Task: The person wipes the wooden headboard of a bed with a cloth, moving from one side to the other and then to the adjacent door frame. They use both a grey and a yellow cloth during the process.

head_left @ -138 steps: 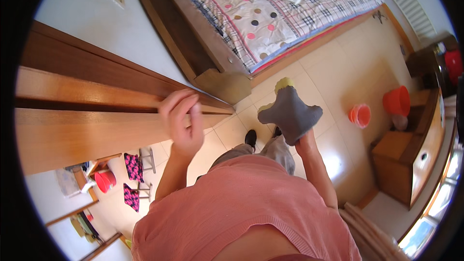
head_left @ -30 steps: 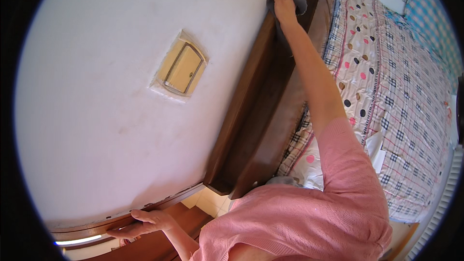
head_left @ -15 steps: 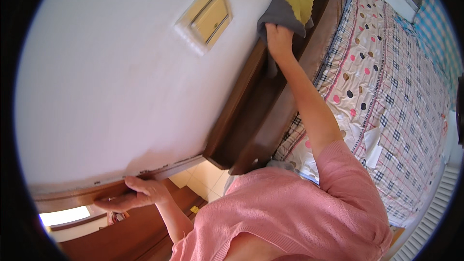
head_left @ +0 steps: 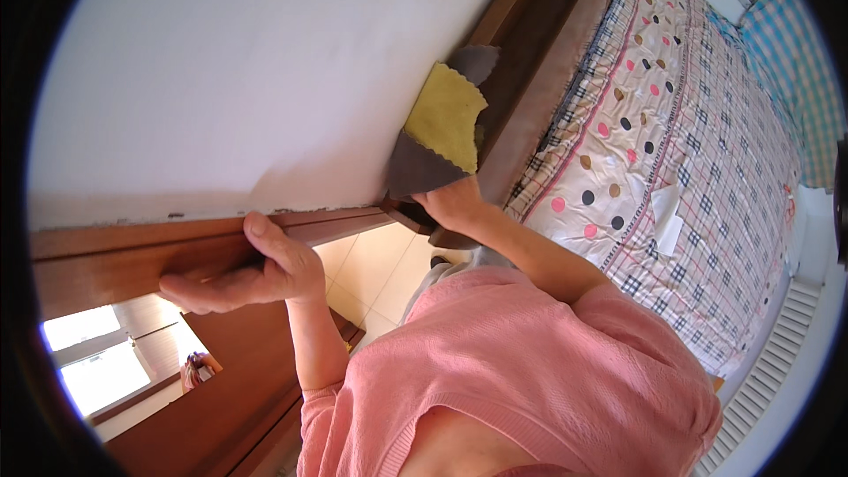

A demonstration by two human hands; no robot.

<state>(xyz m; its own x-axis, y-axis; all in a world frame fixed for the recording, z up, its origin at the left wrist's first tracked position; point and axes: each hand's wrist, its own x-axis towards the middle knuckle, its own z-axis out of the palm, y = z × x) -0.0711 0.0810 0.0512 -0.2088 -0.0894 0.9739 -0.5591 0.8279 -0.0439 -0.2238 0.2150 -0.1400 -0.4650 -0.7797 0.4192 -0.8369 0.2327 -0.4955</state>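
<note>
So the right hand (head_left: 455, 203) is closed around the lower corner of a cleaning cloth (head_left: 442, 128), a two-layer thing with a yellow zigzag-edged face over a grey-brown one, and the cloth is held up flat against the spot where the white wall (head_left: 221, 79) meets the dark wooden headboard (head_left: 539, 44). The cloth's long axis is pointed up and away from the hand, roughly along the line of the headboard edge, so most of the fabric is fanned out above the knuckles and only the bottom bit is bunched in the grip. The left hand (head_left: 247, 269) is kept well apart from it, off to the left and lower in the view, with the fingers laid loosely curled over the top edge of a brown wooden frame (head_left: 132, 252) and the thumb tucked under; nothing is pinched there, it's just resting on the wood. So the right hand is clearly the nearer one to the cloth, since the cloth is actually in it, and the left is only used as a brace. A bed (head_left: 671, 124) with a checked, polka-dot cover is seen running along the right side just beyond the headboard, and pale floor tiles (head_left: 380, 274) can be made out between the two arms. A pink top (head_left: 530, 371) fills the bottom of the view
</note>
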